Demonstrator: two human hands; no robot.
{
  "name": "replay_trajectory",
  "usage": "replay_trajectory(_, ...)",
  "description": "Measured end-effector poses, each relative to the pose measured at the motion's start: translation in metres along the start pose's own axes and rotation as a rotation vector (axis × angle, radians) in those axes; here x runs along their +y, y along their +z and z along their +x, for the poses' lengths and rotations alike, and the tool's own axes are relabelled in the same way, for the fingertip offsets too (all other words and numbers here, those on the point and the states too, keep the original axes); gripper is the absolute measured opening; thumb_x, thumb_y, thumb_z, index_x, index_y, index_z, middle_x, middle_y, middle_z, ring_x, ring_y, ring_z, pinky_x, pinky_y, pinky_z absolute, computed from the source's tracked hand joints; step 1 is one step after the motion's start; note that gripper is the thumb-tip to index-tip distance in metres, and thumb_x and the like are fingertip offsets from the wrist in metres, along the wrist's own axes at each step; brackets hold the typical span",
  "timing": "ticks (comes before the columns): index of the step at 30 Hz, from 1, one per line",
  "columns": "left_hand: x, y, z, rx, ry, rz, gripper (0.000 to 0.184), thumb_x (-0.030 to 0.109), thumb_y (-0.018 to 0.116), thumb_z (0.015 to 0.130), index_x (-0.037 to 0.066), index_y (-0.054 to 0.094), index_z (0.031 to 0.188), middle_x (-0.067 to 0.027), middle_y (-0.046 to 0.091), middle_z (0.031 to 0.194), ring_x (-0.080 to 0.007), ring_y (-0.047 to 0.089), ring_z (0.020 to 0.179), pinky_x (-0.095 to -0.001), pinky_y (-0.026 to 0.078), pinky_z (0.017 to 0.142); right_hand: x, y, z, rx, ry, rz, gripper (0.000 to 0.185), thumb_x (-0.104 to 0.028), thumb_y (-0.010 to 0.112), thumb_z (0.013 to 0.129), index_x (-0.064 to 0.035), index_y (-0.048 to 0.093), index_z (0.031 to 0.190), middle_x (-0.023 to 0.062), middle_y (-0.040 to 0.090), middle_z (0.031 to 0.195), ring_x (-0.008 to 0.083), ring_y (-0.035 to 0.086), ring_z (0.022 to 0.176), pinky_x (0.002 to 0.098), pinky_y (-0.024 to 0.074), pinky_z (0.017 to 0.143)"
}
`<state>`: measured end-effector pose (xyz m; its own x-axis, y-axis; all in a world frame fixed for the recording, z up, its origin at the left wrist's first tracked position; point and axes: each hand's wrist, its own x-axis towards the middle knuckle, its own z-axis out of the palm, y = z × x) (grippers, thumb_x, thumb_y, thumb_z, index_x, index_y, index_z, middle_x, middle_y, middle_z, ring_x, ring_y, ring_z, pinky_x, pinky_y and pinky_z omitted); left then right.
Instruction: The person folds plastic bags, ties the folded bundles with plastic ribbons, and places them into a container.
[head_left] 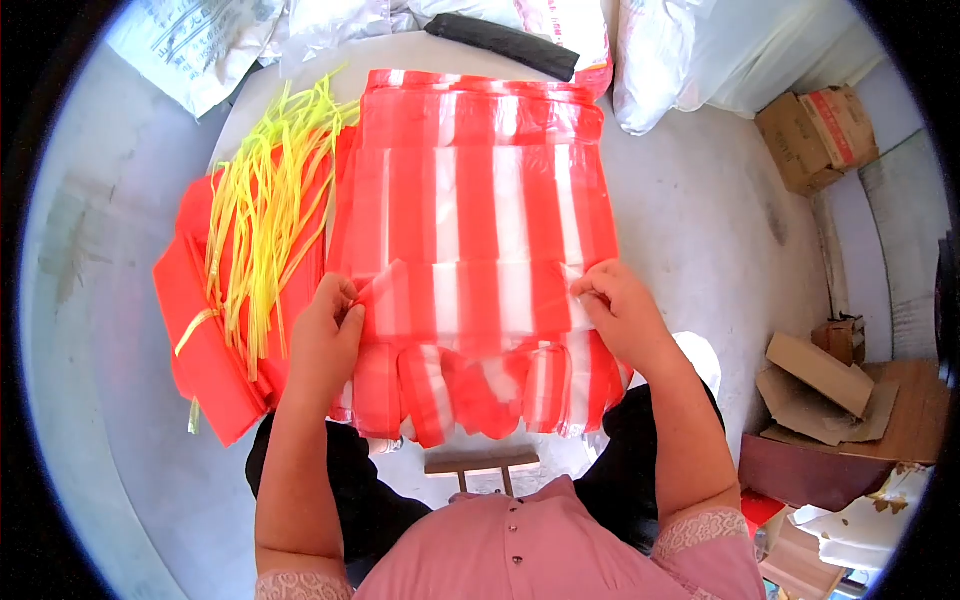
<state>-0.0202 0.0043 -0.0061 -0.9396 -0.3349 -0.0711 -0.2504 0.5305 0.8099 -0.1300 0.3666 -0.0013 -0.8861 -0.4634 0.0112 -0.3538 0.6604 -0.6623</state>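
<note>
In front of me lies a stack of red-and-white striped plastic bags (475,210), with several loose ends hanging over the near side. My left hand (328,328) pinches the left edge of the top bag between thumb and fingers. At the opposite edge, my right hand (622,305) pinches the bag's right side the same way. Between both hands the top layer is folded across the stack. To the left of my left hand sits a pile of red plastic sheets (195,310), with a bunch of yellow strips (265,210) lying on it.
A black rolled bundle (500,46) lies at the far table edge (390,52). White sacks (655,60) stand beyond it. On the right are a cardboard box (815,140) and an opened carton (825,390). A small wooden stool (482,464) shows between my knees.
</note>
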Motion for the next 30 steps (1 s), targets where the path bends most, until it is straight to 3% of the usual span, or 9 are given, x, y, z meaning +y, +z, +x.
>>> replay_trajectory(3, -0.008, -0.008, -0.003, -0.079, -0.003, -0.055, 0.015, -0.003, 0.063, 0.094, 0.003, 0.055, 0.105, -0.0062, 0.056, 0.084, -0.0142, 0.056, 0.079, -0.0312, 0.049, 0.074, -0.012, -0.008, -0.002, -0.065, 0.065, 0.02, 0.022, -0.014, 0.072, 0.09, -0.0059, 0.072, 0.111, 0.0109, 0.063, 0.116, 0.0314, 0.066, 0.102, 0.0416, 0.0531, 0.09)
replay_trajectory(8, 0.008, -0.019, -0.013, -0.246, -0.092, -0.086, 0.034, -0.008, 0.07, 0.085, 0.004, 0.058, 0.114, -0.0033, 0.06, 0.095, -0.0109, 0.059, 0.093, -0.0283, 0.05, 0.084, -0.02, -0.017, -0.005, -0.169, 0.082, 0.016, 0.042, -0.009, 0.082, 0.082, -0.0023, 0.069, 0.122, 0.0087, 0.054, 0.128, 0.0262, 0.06, 0.118, 0.0357, 0.0516, 0.098)
replay_trajectory(11, 0.02, -0.02, -0.015, -0.261, -0.08, 0.011, 0.045, -0.004, 0.077, 0.079, 0.004, 0.06, 0.119, -0.0073, 0.065, 0.102, -0.0169, 0.065, 0.099, -0.0321, 0.052, 0.089, -0.026, -0.02, -0.007, -0.179, 0.068, 0.006, 0.049, -0.011, 0.081, 0.081, -0.0061, 0.069, 0.129, 0.0119, 0.054, 0.134, 0.0292, 0.064, 0.116, 0.0387, 0.0547, 0.098)
replay_trajectory(17, 0.016, -0.011, -0.019, -0.106, 0.166, 0.275, 0.049, 0.0, 0.077, 0.076, 0.005, 0.06, 0.122, -0.0203, 0.068, 0.111, -0.0404, 0.067, 0.109, -0.0429, 0.053, 0.096, -0.03, -0.021, -0.008, -0.183, 0.036, -0.113, 0.059, -0.01, 0.079, 0.082, -0.0118, 0.063, 0.139, 0.0141, 0.052, 0.142, 0.0342, 0.066, 0.117, 0.0438, 0.0566, 0.097)
replay_trajectory(23, 0.012, -0.006, -0.018, -0.051, 0.2, 0.333, 0.051, -0.004, 0.07, 0.076, 0.007, 0.062, 0.125, -0.02, 0.066, 0.121, -0.0418, 0.061, 0.119, -0.0465, 0.05, 0.102, -0.03, -0.02, -0.009, -0.152, -0.055, -0.271, 0.063, -0.007, 0.077, 0.08, -0.014, 0.062, 0.141, 0.0148, 0.052, 0.144, 0.0393, 0.063, 0.12, 0.048, 0.0552, 0.097)
replay_trajectory(30, 0.009, -0.006, -0.018, -0.061, 0.22, 0.392, 0.055, -0.003, 0.073, 0.076, 0.009, 0.064, 0.129, -0.018, 0.066, 0.118, -0.041, 0.06, 0.117, -0.0474, 0.049, 0.102, -0.031, -0.019, -0.01, -0.137, -0.108, -0.358, 0.058, -0.005, 0.074, 0.081, -0.012, 0.063, 0.137, 0.0158, 0.056, 0.14, 0.0392, 0.064, 0.12, 0.0489, 0.0548, 0.097)
